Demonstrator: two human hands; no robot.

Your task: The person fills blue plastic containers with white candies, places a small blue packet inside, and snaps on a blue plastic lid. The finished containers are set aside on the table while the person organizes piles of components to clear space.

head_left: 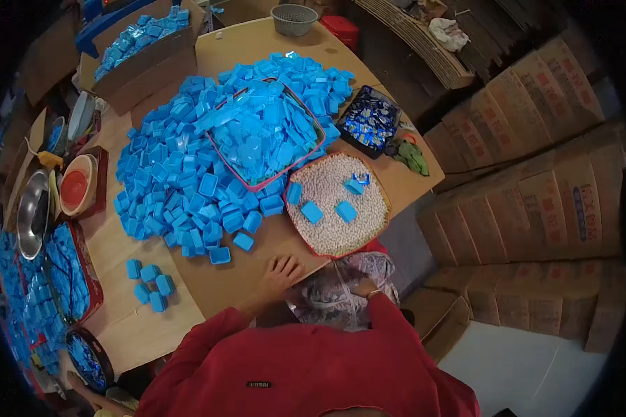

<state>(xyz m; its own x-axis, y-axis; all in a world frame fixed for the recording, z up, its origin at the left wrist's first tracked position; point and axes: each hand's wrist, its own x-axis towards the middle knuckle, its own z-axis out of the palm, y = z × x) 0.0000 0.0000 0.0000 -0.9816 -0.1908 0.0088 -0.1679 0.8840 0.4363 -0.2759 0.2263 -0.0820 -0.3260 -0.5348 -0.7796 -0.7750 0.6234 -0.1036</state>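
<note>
The left hand [279, 274] lay at the near edge of the tabletop [219, 285], fingers slightly spread and empty, probably for support. The right hand [367, 286] met the clear bag [330, 295] below; its grip could not be determined. The pellet tray [334, 256] sat adjacent, presumably for reach.

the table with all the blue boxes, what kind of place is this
Probably a small packing workshop: loose blue boxes heaped across the table, a tray of pale pellets, and stacked printed cartons alongside.
</note>
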